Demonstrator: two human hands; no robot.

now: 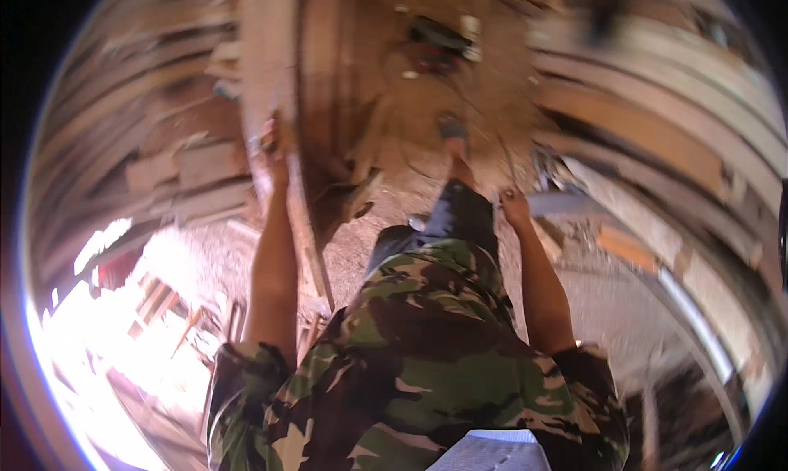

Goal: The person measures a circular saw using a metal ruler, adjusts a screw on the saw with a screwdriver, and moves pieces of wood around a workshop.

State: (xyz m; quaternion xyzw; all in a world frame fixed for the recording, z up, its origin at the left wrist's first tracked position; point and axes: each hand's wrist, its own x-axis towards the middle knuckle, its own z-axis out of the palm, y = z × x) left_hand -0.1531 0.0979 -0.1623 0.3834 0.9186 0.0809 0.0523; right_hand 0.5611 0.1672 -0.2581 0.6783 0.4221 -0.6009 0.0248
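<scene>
My left hand is stretched forward against a long wooden plank on the left. Motion blur smears its fingers, so whether they wrap the plank's edge or only touch it cannot be told. A narrow strip of the wood runs back beside my left forearm. My right hand hangs low beside my right thigh, its fingers curled in. What lies inside them, if anything, is hidden. A thin dark cable passes just beyond that hand.
One leg is forward on the brown dirt floor. Ahead lies a dark power tool or similar object, blurred, with a cord. Stacked boards line the left, and long timbers the right. Bright light washes out the lower left.
</scene>
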